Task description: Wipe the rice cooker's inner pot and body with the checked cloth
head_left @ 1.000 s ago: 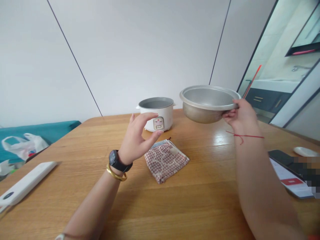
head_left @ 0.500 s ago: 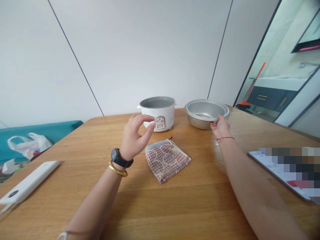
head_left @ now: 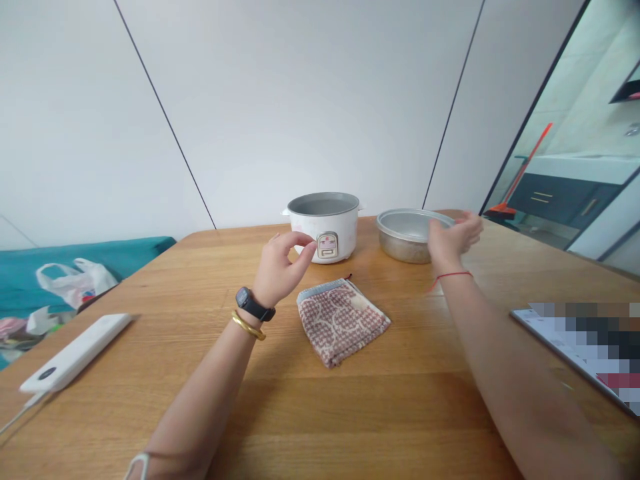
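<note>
White plastic carrier bag [head_left: 77,283]: slumped on the teal sofa, far left of the round white cooker body with grey rim [head_left: 320,225].
White oblong device with oval dark panel [head_left: 83,352]: lay flat, well left of the cooker, perhaps angled to suit its cable.
Left hand [head_left: 280,270]: hovered just before the cooker, loosely curled, empty, thumb and index tips narrowly spaced, perhaps at rest.
Cooker: stood upright on the brown wooden table [head_left: 280,407], open side up, probably for stability.
Brown-and-cream patterned cloth [head_left: 343,323]: lay in front of the cooker, apparently folded for compactness.
Round silver metal bowl [head_left: 403,245]: sat mouth up, just right of the cooker, likely flat-based for steadiness.
Right hand [head_left: 450,240]: spread fairly wide at the bowl's right side, ungripping; contact unclear through blur.
</note>
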Demonstrator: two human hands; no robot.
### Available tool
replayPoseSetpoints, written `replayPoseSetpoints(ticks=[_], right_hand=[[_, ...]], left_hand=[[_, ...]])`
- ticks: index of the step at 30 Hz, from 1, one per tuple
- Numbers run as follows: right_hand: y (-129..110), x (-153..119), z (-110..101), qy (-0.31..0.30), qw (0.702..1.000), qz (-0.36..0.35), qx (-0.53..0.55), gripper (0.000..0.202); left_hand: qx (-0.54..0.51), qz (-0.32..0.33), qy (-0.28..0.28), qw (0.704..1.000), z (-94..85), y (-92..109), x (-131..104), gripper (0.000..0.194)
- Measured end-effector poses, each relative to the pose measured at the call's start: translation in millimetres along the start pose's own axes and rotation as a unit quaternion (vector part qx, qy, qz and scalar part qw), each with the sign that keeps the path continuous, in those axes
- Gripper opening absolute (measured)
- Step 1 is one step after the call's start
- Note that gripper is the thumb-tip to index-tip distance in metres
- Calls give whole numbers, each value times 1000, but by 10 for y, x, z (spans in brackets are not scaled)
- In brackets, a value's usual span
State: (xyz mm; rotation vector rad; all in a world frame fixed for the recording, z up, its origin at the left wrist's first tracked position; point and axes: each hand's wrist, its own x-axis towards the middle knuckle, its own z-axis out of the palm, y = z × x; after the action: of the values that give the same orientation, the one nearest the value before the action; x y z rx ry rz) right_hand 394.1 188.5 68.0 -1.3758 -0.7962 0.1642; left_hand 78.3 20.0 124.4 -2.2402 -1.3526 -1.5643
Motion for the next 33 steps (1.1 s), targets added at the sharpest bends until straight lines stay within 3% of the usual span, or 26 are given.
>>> replayPoseSetpoints(ticks=[1,3,5,8,10,15,18,20,22,24,29,33], right_hand=[[-101,-119,33,-34,992,-118,-35,51],[-289,-450,135,-156,935,-310,-66,46],[-437,-840,278,-253,876,-400,-89,53],[-604,-1290,533,-307,825,-453,-140,66],[-714,-1394,700,-320,809,-463,-170,69],[-903,-1321,908,-366,823,-394,-183,40],[-851,-1441,788,-371,835,-380,-145,20],[-764,-1590,626,-356,843,-389,-109,15],[-678,-1726,438,-339,850,-398,-69,13],[-616,-1812,256,-328,852,-408,-26,10],[-548,-1839,-76,-342,823,-451,57,5],[-513,-1910,-301,-337,814,-472,38,3]], left_hand=[[-3,-5,-1,1000,1,-13,4,16],[-8,-17,-11,1000,-5,-21,8,16],[-11,-31,-23,999,-13,-20,9,16],[-13,-51,-33,998,-21,-38,8,15],[-19,-65,-37,997,-23,-75,7,16],[-53,-121,-26,991,-18,-234,16,19],[-92,-182,-9,979,24,-366,23,23],[-124,-252,44,959,73,-469,19,34],[-188,-329,114,918,127,-571,8,51],[-259,-373,150,878,168,-656,-5,56],[-416,-362,148,821,182,-717,-5,38],[-469,-366,225,772,205,-664,14,34]])
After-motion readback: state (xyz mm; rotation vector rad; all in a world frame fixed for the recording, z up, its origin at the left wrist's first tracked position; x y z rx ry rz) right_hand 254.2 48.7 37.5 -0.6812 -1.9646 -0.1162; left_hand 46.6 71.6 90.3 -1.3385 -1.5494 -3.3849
